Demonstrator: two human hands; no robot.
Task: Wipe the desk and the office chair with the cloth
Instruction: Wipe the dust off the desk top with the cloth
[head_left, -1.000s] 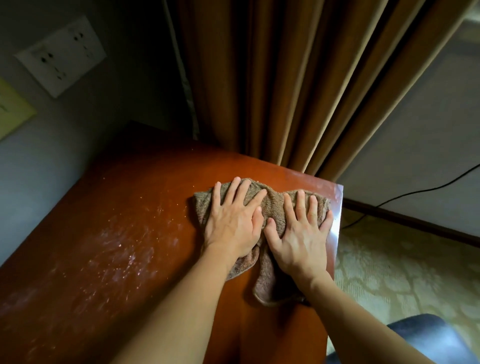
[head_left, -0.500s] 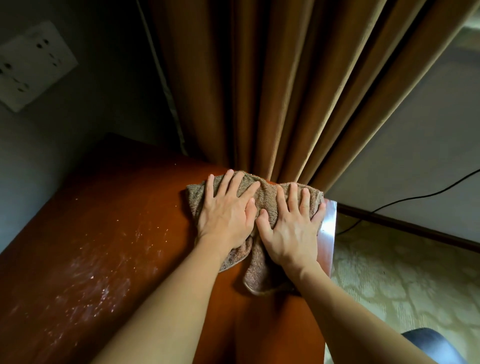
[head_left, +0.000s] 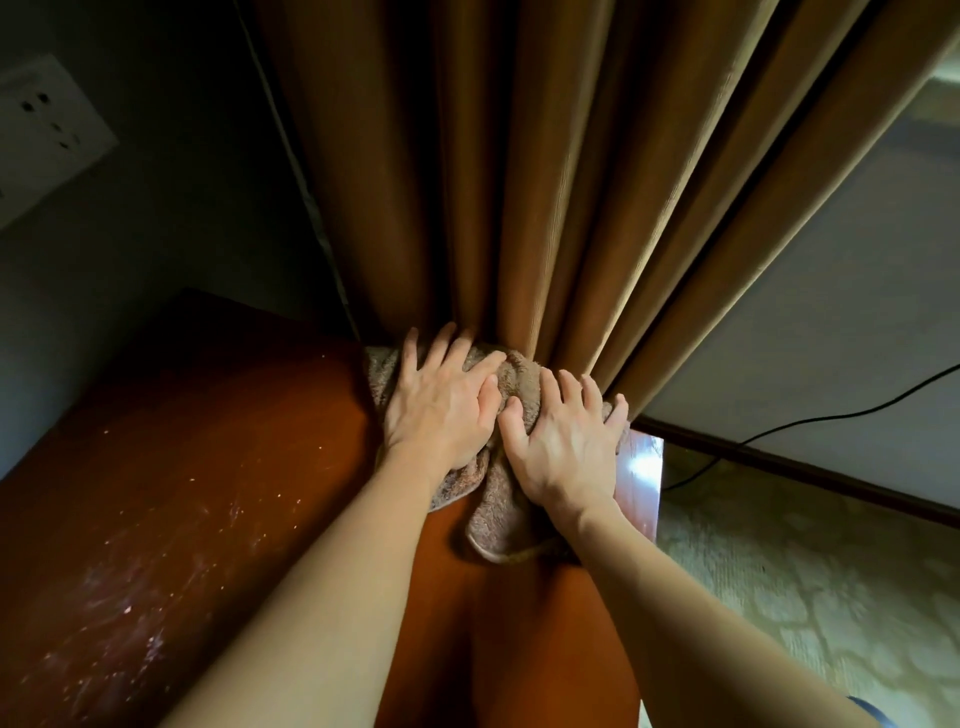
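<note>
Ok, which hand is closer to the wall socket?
Left. The left hand presses the cloth on the desk, with the wall socket up to its left; the right hand lies on the cloth further right.

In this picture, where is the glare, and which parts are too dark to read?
Head view: glare whitens the far right corner of the desk, beside the right hand; the left wall and socket plate lie in deep shadow; wide-angle distortion fans the curtain folds outward; the cloth looks sharp.

Left hand (head_left: 441, 402) and right hand (head_left: 563, 441) press cloth (head_left: 491, 512) flat on desk (head_left: 234, 467).
</note>
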